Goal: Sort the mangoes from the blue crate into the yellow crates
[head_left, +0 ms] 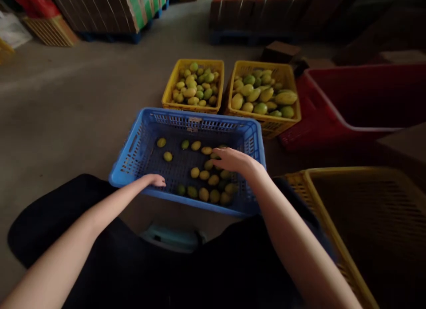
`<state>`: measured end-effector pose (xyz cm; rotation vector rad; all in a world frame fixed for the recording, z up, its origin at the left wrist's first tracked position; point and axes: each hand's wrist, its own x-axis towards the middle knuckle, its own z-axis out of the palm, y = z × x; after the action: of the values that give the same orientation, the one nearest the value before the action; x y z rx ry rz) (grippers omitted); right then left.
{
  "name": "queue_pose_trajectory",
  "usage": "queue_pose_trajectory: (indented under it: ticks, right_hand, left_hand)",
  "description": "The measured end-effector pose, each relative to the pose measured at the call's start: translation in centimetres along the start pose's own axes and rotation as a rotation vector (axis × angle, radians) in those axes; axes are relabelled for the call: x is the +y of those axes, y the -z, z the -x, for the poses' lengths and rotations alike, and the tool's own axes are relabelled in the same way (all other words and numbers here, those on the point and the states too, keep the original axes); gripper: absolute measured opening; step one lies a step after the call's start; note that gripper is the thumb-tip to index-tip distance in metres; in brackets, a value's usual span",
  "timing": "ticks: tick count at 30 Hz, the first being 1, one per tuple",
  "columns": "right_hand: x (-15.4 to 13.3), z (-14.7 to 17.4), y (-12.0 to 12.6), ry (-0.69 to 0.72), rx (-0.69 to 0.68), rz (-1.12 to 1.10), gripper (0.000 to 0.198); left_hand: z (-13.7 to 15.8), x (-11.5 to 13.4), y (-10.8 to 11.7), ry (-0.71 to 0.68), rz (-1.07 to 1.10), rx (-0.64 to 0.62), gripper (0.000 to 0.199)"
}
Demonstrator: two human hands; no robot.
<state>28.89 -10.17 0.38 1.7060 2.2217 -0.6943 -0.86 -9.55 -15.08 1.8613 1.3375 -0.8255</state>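
Observation:
A blue plastic crate (191, 203) sits in front of me with several small yellow-green fruits on its floor, mostly on the right side. They look like small mangoes or lemons. My right hand (231, 160) reaches over the right-hand fruits, fingers stretched forward and thumb apart; part of the fruit beneath it is hidden. To the left, my left hand (157, 180) hangs just inside the near rim, its fingers loosely bent with no fruit visible in them. One loose fruit (167, 156) lies beyond it, with another fruit (161, 142) farther back.
Behind the blue crate stand a yellow crate of fruit (220, 85) and a second yellow crate (297, 96) with larger, mango-like fruit. A red bin (309, 118) is at right, a yellow crate (328, 224) near my right side. Stacked boxes (100, 11) on pallets line the back.

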Motion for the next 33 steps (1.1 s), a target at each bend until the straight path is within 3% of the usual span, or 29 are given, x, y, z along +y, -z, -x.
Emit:
queue_pose_trajectory:
  ticks: [3, 10, 15, 19, 23, 27, 29, 31, 33]
  right_hand:
    - [-0.8, 1.3, 0.7, -0.010, 0.012, 0.074, 0.042]
    - [-2.1, 2.0, 1.6, -0.109, 0.044, 0.100, 0.033]
    - [-3.5, 1.8, 0.5, -0.014, 0.026, 0.017, 0.032]
    - [-4.0, 2.0, -1.3, 0.013, -0.014, -0.032, 0.031]
    - [-3.6, 2.0, -1.4, -0.002, -0.039, -0.038, 0.032]
    - [-2.4, 2.1, 0.0, 0.017, 0.099, 0.045, 0.031]
    - [-1.9, 2.3, 0.5, 0.015, 0.143, 0.074, 0.032]
    - [-1.7, 2.5, 0.8, -0.012, 0.133, 0.076, 0.032]
    - [-1.8, 2.6, 0.8, -0.036, 0.090, 0.071, 0.035]
  left_hand:
    - [-3.3, 0.0, 1.4, 0.087, -0.106, 0.028, 0.030]
    - [-10.6, 0.7, 3.7, 0.202, -0.175, 0.266, 0.047]
    - [-14.1, 0.0, 4.0, 0.235, -0.112, 0.266, 0.060]
    - [-15.0, -0.8, 3.5, 0.259, -0.007, 0.260, 0.067]
    - [-14.3, -1.5, 3.2, 0.288, 0.180, 0.189, 0.064]
    - [-11.5, -1.2, 3.8, 0.229, 0.462, 0.063, 0.047]
    - [-8.7, -0.5, 4.6, 0.179, 0.596, 0.046, 0.045]
    - [-4.8, 0.6, 5.8, 0.092, 0.822, 0.035, 0.059]
    - [0.2, 2.0, 7.1, -0.077, 1.263, -0.036, 0.069]
